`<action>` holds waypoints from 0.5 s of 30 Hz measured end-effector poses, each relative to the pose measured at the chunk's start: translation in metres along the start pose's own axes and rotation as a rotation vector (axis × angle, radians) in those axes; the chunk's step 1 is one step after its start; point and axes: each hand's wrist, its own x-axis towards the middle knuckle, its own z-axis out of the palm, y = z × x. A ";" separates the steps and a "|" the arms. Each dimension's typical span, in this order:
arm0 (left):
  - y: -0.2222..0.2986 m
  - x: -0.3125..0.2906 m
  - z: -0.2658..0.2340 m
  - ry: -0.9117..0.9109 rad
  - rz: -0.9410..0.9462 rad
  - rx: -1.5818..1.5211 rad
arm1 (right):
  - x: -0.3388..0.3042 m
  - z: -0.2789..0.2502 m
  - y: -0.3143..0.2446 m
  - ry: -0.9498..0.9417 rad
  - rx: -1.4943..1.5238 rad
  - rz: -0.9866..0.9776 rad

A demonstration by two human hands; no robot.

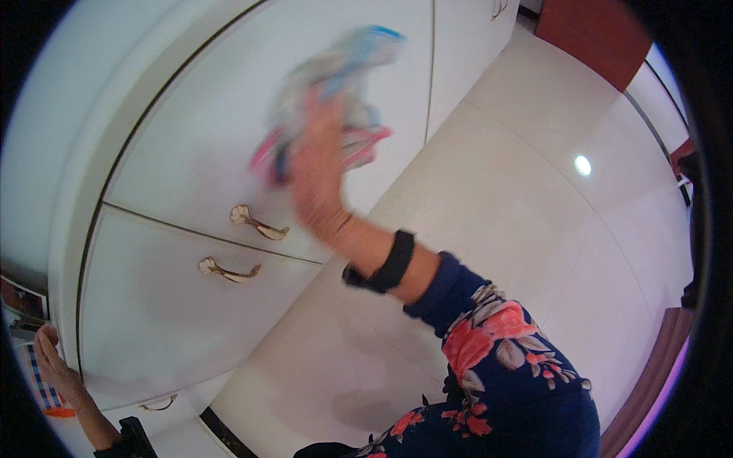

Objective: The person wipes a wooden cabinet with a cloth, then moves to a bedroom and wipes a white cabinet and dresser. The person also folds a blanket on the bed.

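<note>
My right hand, smeared by motion, presses a crumpled cloth in white, blue and pink against the white cabinet door. The cloth bunches beneath the palm and spreads beyond the fingers, which are mostly blurred. A black band circles that wrist, below a dark floral sleeve. At the far lower left, my left hand rests at the cabinet's edge with its fingers stretched out and nothing seen in it. Beside it is a blue-and-white checked item with an orange edge.
Two ornate gold handles, an upper one and a lower one, stick out from neighbouring doors. Another handle is lower down. Shiny pale floor tiles stretch to the right, toward a reddish-brown panel.
</note>
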 end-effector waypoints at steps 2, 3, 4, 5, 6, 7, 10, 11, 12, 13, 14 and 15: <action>-0.002 0.002 0.002 0.015 -0.104 -0.330 | -0.028 -0.012 -0.043 -0.143 0.198 -0.180; -0.003 0.003 0.003 0.015 -0.128 -0.230 | -0.034 -0.013 -0.052 -0.269 0.275 -0.322; -0.003 0.003 0.003 0.019 -0.091 -0.164 | -0.033 -0.010 -0.051 -0.348 0.516 -0.163; -0.003 0.003 0.003 0.043 -0.072 -0.116 | -0.031 -0.009 -0.046 -0.424 0.748 -0.025; -0.003 0.003 0.004 0.077 0.064 0.019 | -0.026 -0.013 -0.032 -0.435 0.590 -0.102; -0.003 0.002 0.003 0.121 0.190 0.135 | -0.020 -0.015 -0.017 -0.497 0.465 -0.128; 0.000 -0.002 -0.003 0.044 0.082 0.129 | -0.003 -0.029 0.026 -0.393 -0.018 -0.443; 0.000 -0.003 -0.005 0.037 0.068 0.117 | 0.003 -0.035 0.039 -0.412 -0.070 -0.415; 0.001 -0.003 -0.006 0.031 0.053 0.105 | 0.011 -0.039 0.051 -0.431 -0.118 -0.388; 0.002 -0.003 -0.008 0.068 0.143 0.154 | 0.021 -0.040 0.061 -0.370 -0.040 -0.336; 0.002 -0.003 -0.010 0.086 0.206 0.156 | 0.029 -0.040 0.070 -0.312 0.042 -0.280; 0.003 -0.003 -0.012 0.101 0.098 0.094 | 0.037 -0.040 0.077 -0.240 0.140 -0.228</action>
